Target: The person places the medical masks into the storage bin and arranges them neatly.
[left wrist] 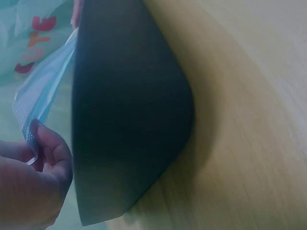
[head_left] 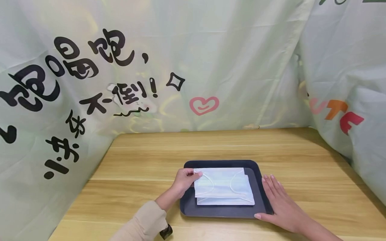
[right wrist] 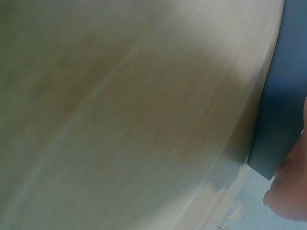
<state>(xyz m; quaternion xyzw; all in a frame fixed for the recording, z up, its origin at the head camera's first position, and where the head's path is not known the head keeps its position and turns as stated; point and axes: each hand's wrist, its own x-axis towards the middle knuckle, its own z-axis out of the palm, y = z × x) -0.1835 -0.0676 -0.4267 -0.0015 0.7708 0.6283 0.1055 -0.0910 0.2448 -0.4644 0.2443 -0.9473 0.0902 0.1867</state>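
In the head view a dark tray (head_left: pixel 223 211) sits on the table with pale blue face masks in it. My left hand (head_left: pixel 183 180) pinches the left edge of the upper face mask (head_left: pixel 221 182) between thumb and fingers. A second face mask (head_left: pixel 249 190) shows beneath it, shifted a little to the right and nearer. The left wrist view has the left hand (left wrist: pixel 45 158) gripping the mask (left wrist: pixel 45 84) beside the tray wall (left wrist: pixel 129 110). With fingers straight, my right hand (head_left: pixel 281 207) rests against the tray's right side, its thumb at the near right corner.
The wooden table (head_left: pixel 144 160) extends around the tray. A pale cloth curtain (head_left: pixel 241 67) with black lettering and a pink heart hangs behind and along the left. More cloth (head_left: pixel 356 83) with coloured letters hangs at the right.
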